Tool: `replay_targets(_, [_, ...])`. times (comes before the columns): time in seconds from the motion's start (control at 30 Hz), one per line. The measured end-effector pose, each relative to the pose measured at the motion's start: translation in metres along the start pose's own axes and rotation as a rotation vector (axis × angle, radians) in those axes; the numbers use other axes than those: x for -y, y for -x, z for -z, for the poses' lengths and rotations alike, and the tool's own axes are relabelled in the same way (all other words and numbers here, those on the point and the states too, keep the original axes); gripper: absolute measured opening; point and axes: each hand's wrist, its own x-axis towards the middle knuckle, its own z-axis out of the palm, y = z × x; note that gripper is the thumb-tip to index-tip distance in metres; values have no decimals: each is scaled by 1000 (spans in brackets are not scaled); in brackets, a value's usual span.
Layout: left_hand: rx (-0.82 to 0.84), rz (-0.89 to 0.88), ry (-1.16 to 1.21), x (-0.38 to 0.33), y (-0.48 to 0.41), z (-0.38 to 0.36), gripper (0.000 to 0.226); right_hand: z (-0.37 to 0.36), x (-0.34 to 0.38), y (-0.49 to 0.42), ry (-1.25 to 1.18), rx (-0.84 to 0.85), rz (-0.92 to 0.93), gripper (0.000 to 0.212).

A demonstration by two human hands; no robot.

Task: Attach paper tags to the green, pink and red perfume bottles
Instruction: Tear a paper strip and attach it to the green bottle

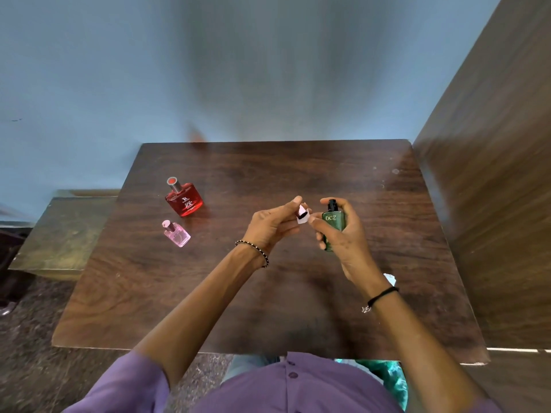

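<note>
Head view: I see both hands raised over the wooden table [268, 308], the right hand [346, 239] wrapped round the green perfume bottle [333, 223] and the left hand [269, 226] pinching a paper tag [302, 216] just left of that bottle.

Held roughly upright, the green bottle is dark, flat-faced glass with pale lettering on its front and a black spray neck showing above my view of the fingers; the tag is a small white slip with a black mark, and the right thumb tip sits right at its edge. Well left of the green bottle, the red perfume bottle [185, 199] stands on the table, squat clear-red glass with a silver collar, and the smaller pale pink perfume bottle [176, 234] stands just nearer me. A white paper scrap [390, 279] lies nearer me than the green bottle, by the right wrist.
</note>
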Motion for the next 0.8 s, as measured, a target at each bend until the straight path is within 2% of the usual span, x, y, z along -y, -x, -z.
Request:
replay_targets(0.2, [50,105,54,-6,1,12,43,5,6,1,87,82,6,41])
replay_targets(0.3, [64,139,79,-6,1,15,37,5,8,3,127,106,28,42])
replay_targets(0.43, [54,149,86,-5,2,15,40,3,15,10,278,123,99,48])
replay_targets(0.63, [42,132,95,-8,4,13,42,-10,17,18,663,133,281,23])
replay_targets(0.8, [59,108,117,-10,7,13,39,-19,5,15,822,90,401,21])
